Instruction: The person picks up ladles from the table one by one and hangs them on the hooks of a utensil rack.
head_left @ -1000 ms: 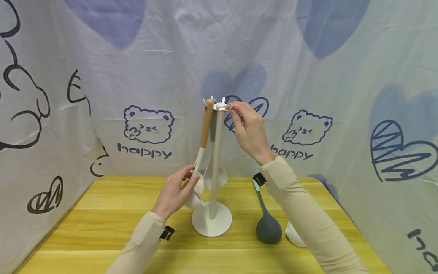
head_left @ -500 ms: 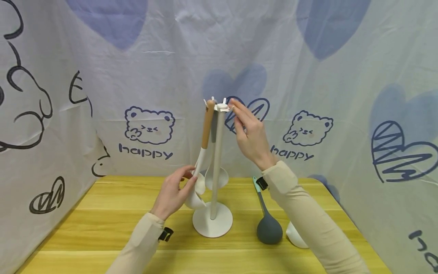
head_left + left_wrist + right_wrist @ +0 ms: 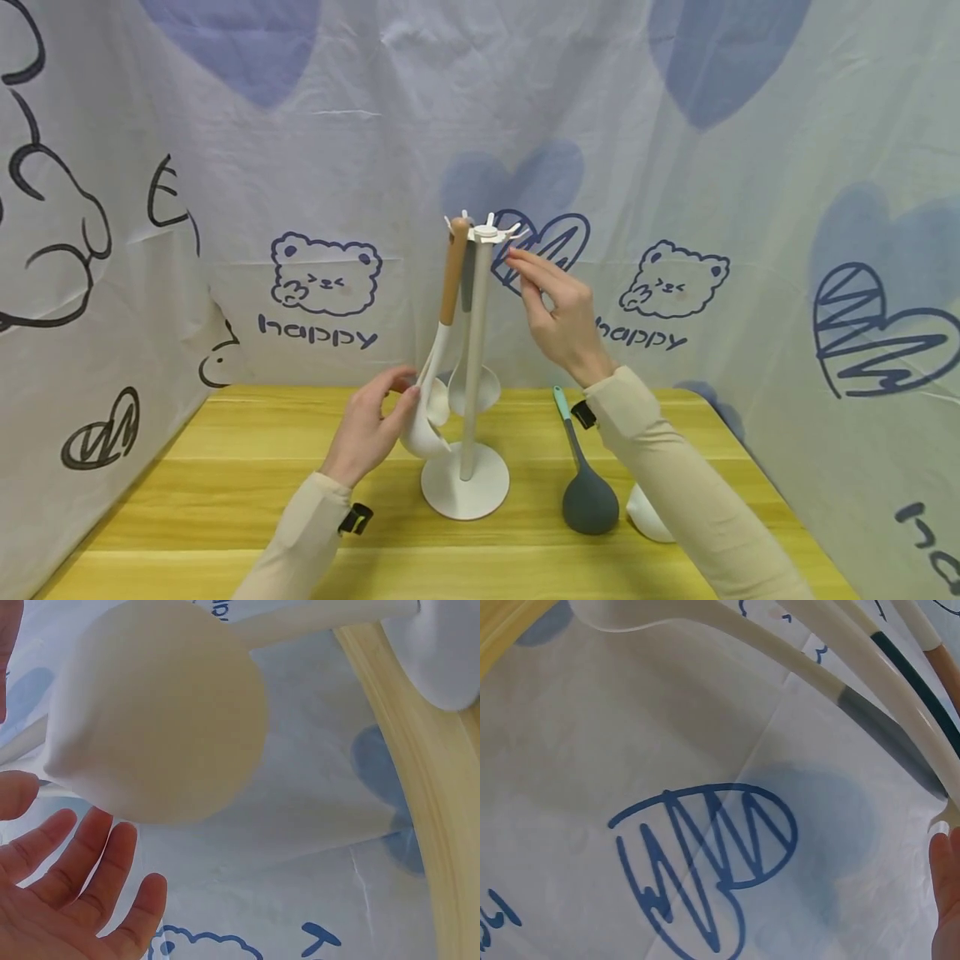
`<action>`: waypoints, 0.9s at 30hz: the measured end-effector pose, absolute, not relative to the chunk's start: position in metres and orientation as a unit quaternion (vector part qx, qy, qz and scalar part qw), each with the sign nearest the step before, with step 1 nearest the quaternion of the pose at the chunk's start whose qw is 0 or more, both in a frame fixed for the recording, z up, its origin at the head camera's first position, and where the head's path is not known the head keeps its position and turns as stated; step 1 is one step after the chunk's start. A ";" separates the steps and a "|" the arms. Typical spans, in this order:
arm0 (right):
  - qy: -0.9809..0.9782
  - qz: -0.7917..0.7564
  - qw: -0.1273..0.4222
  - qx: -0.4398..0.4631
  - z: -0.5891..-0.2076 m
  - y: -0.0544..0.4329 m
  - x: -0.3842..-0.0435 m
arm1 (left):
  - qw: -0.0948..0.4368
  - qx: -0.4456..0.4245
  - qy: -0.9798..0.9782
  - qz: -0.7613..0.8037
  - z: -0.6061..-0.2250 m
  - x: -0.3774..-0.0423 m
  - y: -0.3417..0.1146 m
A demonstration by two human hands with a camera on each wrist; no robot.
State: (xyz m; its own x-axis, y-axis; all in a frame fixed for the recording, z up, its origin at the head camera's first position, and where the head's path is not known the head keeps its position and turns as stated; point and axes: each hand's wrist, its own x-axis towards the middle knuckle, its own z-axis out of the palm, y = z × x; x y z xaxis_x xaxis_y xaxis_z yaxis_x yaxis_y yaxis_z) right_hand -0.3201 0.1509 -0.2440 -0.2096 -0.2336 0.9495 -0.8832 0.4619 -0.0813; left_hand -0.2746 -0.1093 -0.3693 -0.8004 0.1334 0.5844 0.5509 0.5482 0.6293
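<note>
A white ladle with a wooden handle hangs from the white utensil stand. My left hand is beside its lower neck, with thumb and fingers spread around it. In the left wrist view the fingers are loosely extended at the edge of the ladle's rounded bowl. My right hand hovers just below and right of the stand's hooks, fingers extended and holding nothing. Behind the pole hangs a white spoon with a grey handle.
A dark grey ladle with a mint handle end lies on the wooden table, right of the stand's round base. Partly behind the right sleeve is a white rounded object. A printed cloth encloses the back and sides.
My right hand has come off the hook and moved down and right. My left hand has loosened from the ladle's neck and drawn slightly left; the ladle stays hanging.
</note>
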 end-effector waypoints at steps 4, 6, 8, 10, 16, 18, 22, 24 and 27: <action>-0.719 0.331 0.469 0.391 -0.253 0.155 -0.322 | 0.253 -0.201 -0.847 -0.422 -0.372 -0.274 -0.114; -0.732 0.332 0.453 0.387 -0.259 0.158 -0.322 | 0.258 -0.199 -0.847 -0.421 -0.374 -0.274 -0.116; -0.746 0.337 0.432 0.380 -0.266 0.162 -0.323 | 0.256 -0.195 -0.849 -0.419 -0.376 -0.273 -0.119; -0.760 0.342 0.409 0.372 -0.274 0.167 -0.324 | 0.255 -0.191 -0.853 -0.413 -0.377 -0.273 -0.122; -0.796 0.380 0.342 0.326 -0.294 0.182 -0.323 | 0.261 -0.175 -0.864 -0.392 -0.379 -0.274 -0.132; -0.806 0.390 0.326 0.305 -0.301 0.187 -0.321 | 0.261 -0.173 -0.867 -0.388 -0.379 -0.274 -0.134; -0.822 0.391 0.308 0.277 -0.318 0.195 -0.317 | 0.251 -0.172 -0.870 -0.388 -0.379 -0.274 -0.136; -0.826 0.390 0.304 0.270 -0.325 0.198 -0.316 | 0.245 -0.170 -0.871 -0.391 -0.378 -0.274 -0.137; -0.827 0.390 0.304 0.267 -0.334 0.201 -0.317 | 0.240 -0.168 -0.872 -0.393 -0.378 -0.273 -0.138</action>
